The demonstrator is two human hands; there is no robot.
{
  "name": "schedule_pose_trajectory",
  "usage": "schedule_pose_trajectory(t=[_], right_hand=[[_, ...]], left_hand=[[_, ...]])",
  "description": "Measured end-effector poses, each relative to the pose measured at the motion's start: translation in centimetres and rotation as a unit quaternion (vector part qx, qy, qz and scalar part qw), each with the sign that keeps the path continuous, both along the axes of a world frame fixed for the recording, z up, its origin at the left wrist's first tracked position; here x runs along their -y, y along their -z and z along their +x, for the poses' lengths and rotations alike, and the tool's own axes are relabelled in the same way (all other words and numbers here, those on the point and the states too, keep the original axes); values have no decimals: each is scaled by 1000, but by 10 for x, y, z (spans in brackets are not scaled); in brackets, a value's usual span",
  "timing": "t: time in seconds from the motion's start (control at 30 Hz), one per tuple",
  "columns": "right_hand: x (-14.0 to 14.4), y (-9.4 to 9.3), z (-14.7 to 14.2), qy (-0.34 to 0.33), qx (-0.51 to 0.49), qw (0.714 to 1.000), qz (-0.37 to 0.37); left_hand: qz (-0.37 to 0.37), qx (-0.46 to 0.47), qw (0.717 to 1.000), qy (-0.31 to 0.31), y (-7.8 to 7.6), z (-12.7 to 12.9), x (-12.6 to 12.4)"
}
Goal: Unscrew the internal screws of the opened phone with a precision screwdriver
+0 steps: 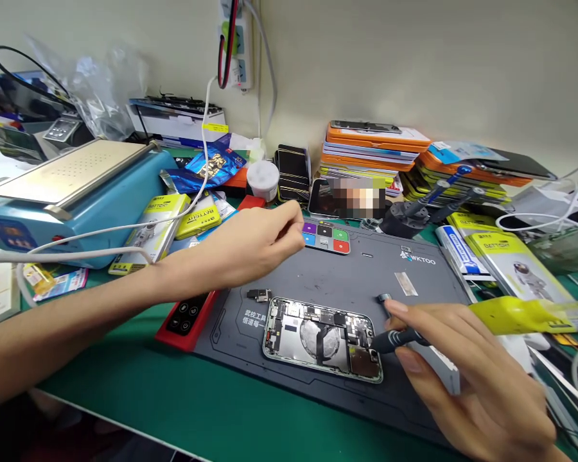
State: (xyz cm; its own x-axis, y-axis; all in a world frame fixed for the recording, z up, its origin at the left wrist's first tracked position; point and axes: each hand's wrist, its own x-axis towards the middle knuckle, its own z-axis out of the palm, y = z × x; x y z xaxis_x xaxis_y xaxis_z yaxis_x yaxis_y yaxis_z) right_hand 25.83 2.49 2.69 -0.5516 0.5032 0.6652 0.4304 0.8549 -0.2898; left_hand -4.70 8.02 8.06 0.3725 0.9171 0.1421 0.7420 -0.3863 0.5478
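An opened smartphone (pixel 293 343) lies on the dark grey work mat (pixel 337 276), its inner parts and round charging coil exposed. My right hand (pixel 476 372) holds a dark screwdriver (pixel 399 338) with a ringed grip, its front end over the phone's right end. By that index fingertip is a small dark piece (pixel 384 298) that I cannot identify. My left hand (pixel 264 244), fingers curled together, hovers by a coloured parts tray (pixel 340 236); whatever it may hold is hidden. Left of the phone's upper corner sits a small loose phone component (pixel 259 294).
A blue heating machine (pixel 110 205) stands left, with a white cable (pixel 207 141) running past it. Yellow battery boxes (pixel 505 256) and a black tool holder (pixel 404 220) are at right. Orange boxes (pixel 376 138) are stacked behind. A red-edged control panel (pixel 185 317) adjoins the mat.
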Motion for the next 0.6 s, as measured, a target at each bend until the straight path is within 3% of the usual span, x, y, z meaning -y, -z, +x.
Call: schedule_pose_trajectory(t=[0.17,0.27,0.33,0.37,0.43,0.5,0.6], right_hand=[[0,0,-2,9,8,1000,2],[0,0,-1,5,16,1000,6],[-1,-1,-2,2,17,1000,6],[-2,-1,-2,4,16,1000,3],[-3,-1,-3,14,13,1000,-5],[-3,0,-4,22,12,1000,-9],[-1,4,-4,22,14,1000,-5]], left_hand=[[-133,152,975,88,1,17,19],[-341,348,865,124,16,33,46],[-437,371,807,141,34,44,66],[-470,357,794,145,43,49,75],[-464,309,805,203,58,56,87],[-376,230,851,287,67,60,92],[-284,143,892,321,69,59,90]])
